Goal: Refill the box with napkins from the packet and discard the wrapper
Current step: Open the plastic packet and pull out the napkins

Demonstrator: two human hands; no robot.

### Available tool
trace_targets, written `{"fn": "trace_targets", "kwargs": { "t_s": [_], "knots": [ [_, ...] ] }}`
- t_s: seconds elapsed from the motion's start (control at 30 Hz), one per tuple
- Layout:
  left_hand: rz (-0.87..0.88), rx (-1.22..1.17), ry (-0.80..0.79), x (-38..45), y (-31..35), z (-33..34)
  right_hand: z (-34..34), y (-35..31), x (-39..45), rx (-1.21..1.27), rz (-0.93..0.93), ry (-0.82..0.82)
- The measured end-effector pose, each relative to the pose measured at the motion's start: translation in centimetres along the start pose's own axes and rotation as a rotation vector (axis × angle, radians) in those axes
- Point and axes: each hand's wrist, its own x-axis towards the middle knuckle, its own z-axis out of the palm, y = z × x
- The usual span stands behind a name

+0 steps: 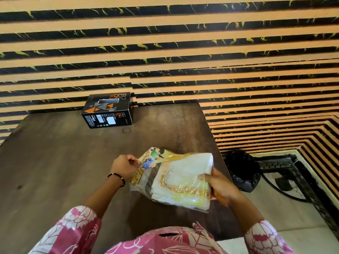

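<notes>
I hold a clear plastic packet of white napkins [176,178] with yellow print just above the dark wooden table [64,162]. My left hand [123,166] pinches the crumpled left end of the wrapper. My right hand [219,186] grips the packet's right edge, thumb on top. The napkins are still inside the wrapper. A black napkin box [108,110] with orange triangles and a slot in its top stands at the table's far edge against the wall, well apart from both hands.
A bin lined with a black bag [242,171] stands on the floor right of the table. A striped orange and black wall [165,52] runs behind. Pale patterned floor [293,208] lies at the right.
</notes>
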Motion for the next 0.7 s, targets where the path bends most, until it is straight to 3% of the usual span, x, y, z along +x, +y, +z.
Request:
{"fn": "trace_targets", "kwargs": {
  "t_s": [0.2,0.3,0.43,0.57,0.7],
  "knots": [
    [0.145,0.169,-0.083,-0.4,0.8,0.5,-0.1,0.5,-0.1,0.006,0.029,0.064],
    [0.347,0.270,-0.076,-0.8,1.6,1.2,0.3,0.7,0.0,-0.001,0.007,0.059],
    [0.657,0.578,-0.280,-1.7,2.6,2.9,0.2,0.2,0.0,-0.020,-0.020,0.068],
    [0.560,0.623,-0.440,-1.7,0.7,4.8,-0.8,-0.7,-0.3,-0.045,-0.046,0.120],
    [0.296,0.717,-0.398,-2.4,-1.3,4.7,-2.8,-2.3,-1.5,0.071,-0.095,0.120]
  ]
}}
